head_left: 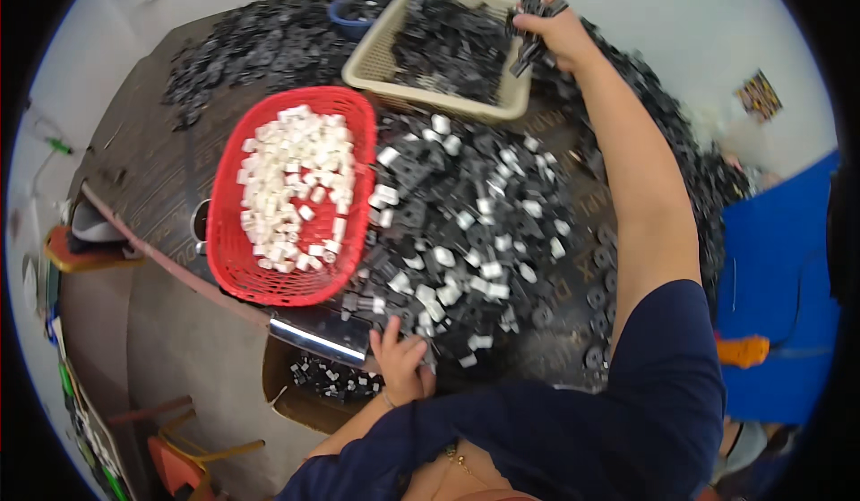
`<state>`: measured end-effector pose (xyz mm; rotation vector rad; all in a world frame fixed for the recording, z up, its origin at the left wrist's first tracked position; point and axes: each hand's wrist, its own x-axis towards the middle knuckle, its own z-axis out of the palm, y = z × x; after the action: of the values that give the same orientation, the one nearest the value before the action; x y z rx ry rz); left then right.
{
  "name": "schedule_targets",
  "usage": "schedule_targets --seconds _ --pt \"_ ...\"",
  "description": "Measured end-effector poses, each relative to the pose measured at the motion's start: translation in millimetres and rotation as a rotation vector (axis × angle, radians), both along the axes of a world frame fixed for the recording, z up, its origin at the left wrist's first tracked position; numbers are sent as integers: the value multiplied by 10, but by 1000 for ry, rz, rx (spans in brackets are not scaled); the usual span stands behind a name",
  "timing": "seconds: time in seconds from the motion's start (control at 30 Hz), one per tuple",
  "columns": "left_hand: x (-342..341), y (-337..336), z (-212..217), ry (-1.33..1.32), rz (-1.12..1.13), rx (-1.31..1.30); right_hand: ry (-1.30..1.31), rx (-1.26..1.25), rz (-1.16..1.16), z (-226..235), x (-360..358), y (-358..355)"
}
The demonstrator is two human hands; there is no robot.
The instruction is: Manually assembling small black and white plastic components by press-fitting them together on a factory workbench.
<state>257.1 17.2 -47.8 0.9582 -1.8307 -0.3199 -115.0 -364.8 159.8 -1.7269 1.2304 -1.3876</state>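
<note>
The parts in my right hand look like hard plastic, mostly matt. The basket is glossy, openwork plastic; the blocks inside look like smooth plastic. The crate is plastic too, duller and perforated. The table looks like printed wood board, dull and scuffed. The strip is smooth and mirror-glossy, metal or plastic, I can't tell. The box looks like matt cardboard, my sleeve is soft matt cloth, and my necklace is shiny metal.
</note>
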Motion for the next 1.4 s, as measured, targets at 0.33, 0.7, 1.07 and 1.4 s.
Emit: schedule_targets --seconds 0.33,0.7,1.07,1.4 --pt "-18 48 178 -68 -50 -87 1017 117 -319 -550 -1007 3401" --pt "-1170 372 1066 489 -782 513 849 406 -576 -1101 -1485 4237" --pt "-2833 -119 1007 966 -926 1327 -278 192 -260 -905 -1401 4306" --pt "-2863 -223 644 1171 -980 1478 -519 112 -21 -1133 -671 4369"
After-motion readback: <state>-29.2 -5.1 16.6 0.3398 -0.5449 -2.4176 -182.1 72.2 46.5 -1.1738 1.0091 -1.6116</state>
